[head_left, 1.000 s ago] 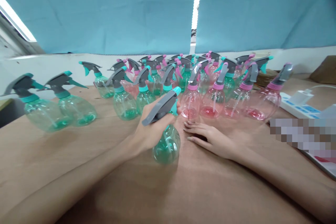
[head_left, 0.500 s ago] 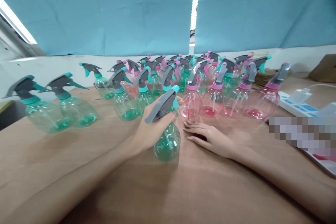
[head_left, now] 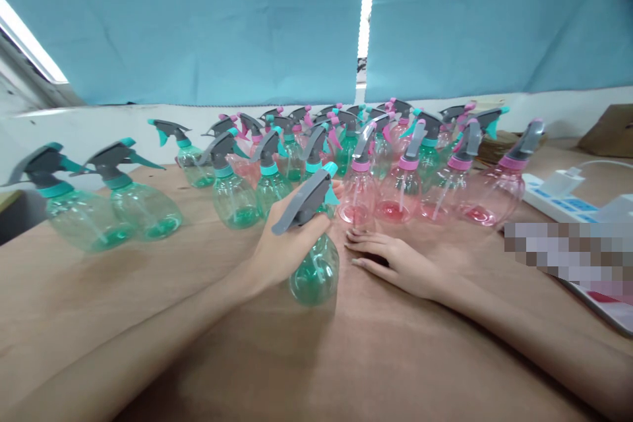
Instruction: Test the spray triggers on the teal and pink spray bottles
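Observation:
My left hand (head_left: 284, 237) is wrapped round the neck of a green spray bottle (head_left: 315, 273) with a grey and turquoise trigger head, near the middle of the table. The bottle stands nearly upright, and its neck is partly hidden by my fingers. Just to the right, my right hand (head_left: 395, 260) rests on the table with its fingers stretched out, holding nothing. Beyond its fingertips stands a pink spray bottle (head_left: 357, 194), beside another pink spray bottle (head_left: 401, 194). Behind my left hand is a green spray bottle (head_left: 237, 198).
Two green spray bottles stand at the left, one of them a tilted-looking bottle (head_left: 148, 208). Several more green and pink ones crowd the back. A white power strip (head_left: 558, 198) and a blurred-out flat object (head_left: 568, 260) lie on the wooden table (head_left: 237, 356) at right.
Almost nothing differs. The view has shifted very slightly; my left hand keeps its hold on the green spray bottle and my right hand stays on the table.

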### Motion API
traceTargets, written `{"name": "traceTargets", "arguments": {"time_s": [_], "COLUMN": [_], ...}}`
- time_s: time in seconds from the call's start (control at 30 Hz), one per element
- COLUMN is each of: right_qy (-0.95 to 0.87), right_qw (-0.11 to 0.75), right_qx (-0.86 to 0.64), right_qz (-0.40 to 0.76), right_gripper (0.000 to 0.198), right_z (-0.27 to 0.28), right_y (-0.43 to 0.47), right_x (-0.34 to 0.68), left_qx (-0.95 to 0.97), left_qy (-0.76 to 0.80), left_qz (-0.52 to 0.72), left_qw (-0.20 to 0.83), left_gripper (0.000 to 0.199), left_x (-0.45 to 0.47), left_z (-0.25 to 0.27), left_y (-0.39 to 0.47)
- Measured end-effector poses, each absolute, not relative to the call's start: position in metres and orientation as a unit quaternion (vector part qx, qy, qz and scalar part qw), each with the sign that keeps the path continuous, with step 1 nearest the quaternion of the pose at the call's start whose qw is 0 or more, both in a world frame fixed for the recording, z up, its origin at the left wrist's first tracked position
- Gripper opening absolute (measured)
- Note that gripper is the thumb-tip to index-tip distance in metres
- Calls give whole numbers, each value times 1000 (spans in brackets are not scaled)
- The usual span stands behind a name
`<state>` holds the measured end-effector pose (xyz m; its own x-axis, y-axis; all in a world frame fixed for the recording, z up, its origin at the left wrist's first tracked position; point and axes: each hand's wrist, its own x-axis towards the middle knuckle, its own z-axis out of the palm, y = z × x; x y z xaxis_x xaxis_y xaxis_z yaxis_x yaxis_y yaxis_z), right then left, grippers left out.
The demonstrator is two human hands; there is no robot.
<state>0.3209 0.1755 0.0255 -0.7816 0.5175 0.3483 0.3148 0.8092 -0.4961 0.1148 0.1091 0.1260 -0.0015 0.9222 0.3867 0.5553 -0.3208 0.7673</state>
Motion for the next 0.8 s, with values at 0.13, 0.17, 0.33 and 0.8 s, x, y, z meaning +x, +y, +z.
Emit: {"name": "traceTargets", "arguments": {"time_s": [0.13, 0.17, 0.33, 0.8], "right_qy": [-919, -920, -924, -927], "right_qw": [244, 243, 232, 217], "right_qx": [-226, -227, -228, -235], "right_qz": [210, 210, 204, 196], "right_gripper": [32, 32, 34, 37], "right_z": [26, 26, 25, 25], "right_y": [175, 175, 176, 176], "right_x": [321, 321, 321, 322], "left_qx": [663, 662, 658, 646], "left_qy": [547, 545, 545, 537], "left_qz": [458, 458, 464, 474], "left_qw": [228, 233, 236, 263], "left_gripper": [14, 16, 15, 2], "left_x": [114, 114, 115, 115], "left_z": [124, 124, 124, 125], "left_y": [110, 110, 110, 110]}}
